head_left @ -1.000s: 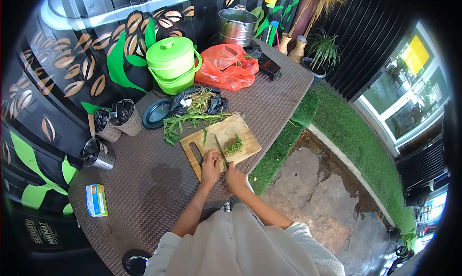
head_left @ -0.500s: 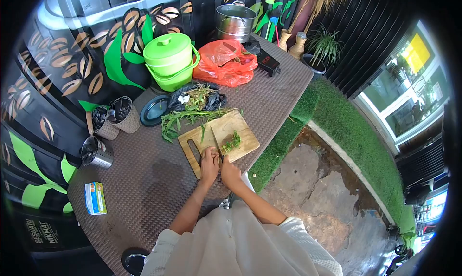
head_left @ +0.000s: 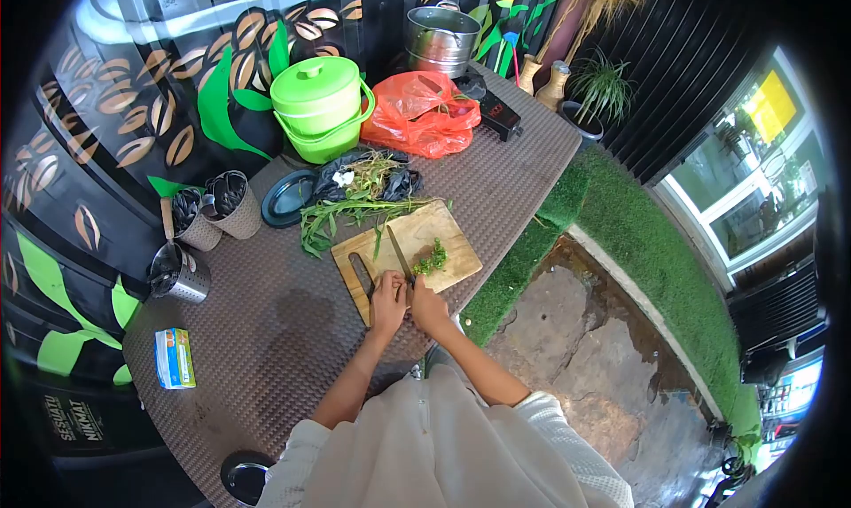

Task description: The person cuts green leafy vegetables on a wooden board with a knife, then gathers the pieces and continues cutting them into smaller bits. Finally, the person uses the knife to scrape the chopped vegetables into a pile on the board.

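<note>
My right hand (head_left: 429, 308) is wrapped around the handle of a kitchen knife (head_left: 399, 251), its blade pointing away from me over a wooden cutting board (head_left: 359, 246). Close against the knife's left side, my left hand (head_left: 388, 302) rests on the board's near part with curled fingers; what they hold, if anything, is hidden. A small heap of chopped greens (head_left: 432, 257) lies on the board to the right of the blade. Long leafy green stalks (head_left: 341, 214) lie along the board's far edge, one leaf reaching onto it.
Behind the stalks, a black plastic bag (head_left: 403, 185) holds plant scraps beside a dark plate (head_left: 285, 199). Farther back stand a green lidded bucket (head_left: 319, 109), a red plastic bag (head_left: 425, 122) and a steel pot (head_left: 441, 42). Cutlery holders (head_left: 232, 207) and a tissue pack (head_left: 175, 359) are left.
The view has shifted slightly. Both hands stay together at the board, the right still gripping the knife, and the chopped greens look about the same.
</note>
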`<state>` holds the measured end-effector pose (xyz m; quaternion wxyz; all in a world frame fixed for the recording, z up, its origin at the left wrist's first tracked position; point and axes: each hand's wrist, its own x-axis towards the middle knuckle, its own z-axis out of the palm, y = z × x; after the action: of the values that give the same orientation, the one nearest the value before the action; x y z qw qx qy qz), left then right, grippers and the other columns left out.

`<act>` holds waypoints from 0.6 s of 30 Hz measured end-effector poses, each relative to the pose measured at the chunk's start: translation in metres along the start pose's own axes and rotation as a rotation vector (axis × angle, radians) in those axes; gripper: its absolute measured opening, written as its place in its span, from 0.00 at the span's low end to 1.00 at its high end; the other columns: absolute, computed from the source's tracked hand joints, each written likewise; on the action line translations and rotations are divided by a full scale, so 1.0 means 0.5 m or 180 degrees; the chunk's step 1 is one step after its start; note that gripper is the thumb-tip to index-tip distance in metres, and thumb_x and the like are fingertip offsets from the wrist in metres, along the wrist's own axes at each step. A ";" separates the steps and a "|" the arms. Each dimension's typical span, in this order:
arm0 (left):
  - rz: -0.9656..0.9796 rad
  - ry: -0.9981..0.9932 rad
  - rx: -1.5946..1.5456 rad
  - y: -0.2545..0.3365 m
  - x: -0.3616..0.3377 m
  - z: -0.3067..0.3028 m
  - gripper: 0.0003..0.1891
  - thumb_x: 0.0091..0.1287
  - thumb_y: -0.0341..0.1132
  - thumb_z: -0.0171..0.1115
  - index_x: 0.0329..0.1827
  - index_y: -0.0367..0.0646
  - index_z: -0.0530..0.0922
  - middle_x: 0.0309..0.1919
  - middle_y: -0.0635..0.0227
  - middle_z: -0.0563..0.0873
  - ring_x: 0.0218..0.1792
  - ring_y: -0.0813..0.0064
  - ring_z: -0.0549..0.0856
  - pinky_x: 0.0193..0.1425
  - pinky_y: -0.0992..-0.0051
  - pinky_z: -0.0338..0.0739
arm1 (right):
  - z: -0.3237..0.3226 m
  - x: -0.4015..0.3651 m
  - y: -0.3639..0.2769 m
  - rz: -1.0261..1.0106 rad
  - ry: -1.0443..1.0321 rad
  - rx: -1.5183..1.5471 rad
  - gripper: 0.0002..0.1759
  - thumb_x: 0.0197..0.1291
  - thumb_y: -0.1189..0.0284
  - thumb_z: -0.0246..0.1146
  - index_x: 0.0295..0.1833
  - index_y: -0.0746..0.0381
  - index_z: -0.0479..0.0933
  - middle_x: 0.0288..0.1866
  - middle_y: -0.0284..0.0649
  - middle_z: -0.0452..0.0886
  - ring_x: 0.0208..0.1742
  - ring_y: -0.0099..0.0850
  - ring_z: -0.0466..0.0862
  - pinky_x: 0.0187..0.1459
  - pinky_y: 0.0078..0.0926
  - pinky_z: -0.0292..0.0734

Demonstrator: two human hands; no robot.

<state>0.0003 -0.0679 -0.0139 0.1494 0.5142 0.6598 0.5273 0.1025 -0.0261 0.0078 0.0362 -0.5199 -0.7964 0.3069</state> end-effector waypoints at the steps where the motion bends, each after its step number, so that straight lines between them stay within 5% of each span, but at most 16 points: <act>1: 0.0044 0.0043 0.0081 -0.002 0.000 0.001 0.09 0.60 0.22 0.59 0.42 0.37 0.69 0.34 0.57 0.78 0.38 0.59 0.81 0.43 0.66 0.76 | -0.006 0.002 0.003 0.0004 0.0006 0.0007 0.22 0.66 0.66 0.48 0.58 0.70 0.57 0.38 0.63 0.80 0.42 0.58 0.82 0.41 0.52 0.76; 18: -0.0142 0.0285 -0.0064 -0.009 -0.001 -0.004 0.09 0.58 0.21 0.62 0.38 0.37 0.70 0.32 0.59 0.78 0.37 0.59 0.82 0.43 0.67 0.76 | -0.002 -0.009 0.002 -0.0091 -0.0015 -0.0119 0.21 0.63 0.70 0.48 0.58 0.71 0.58 0.35 0.61 0.81 0.38 0.56 0.83 0.40 0.49 0.79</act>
<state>-0.0033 -0.0691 -0.0170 0.1367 0.4737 0.6717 0.5529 0.1055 -0.0294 0.0092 0.0289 -0.5083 -0.8094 0.2926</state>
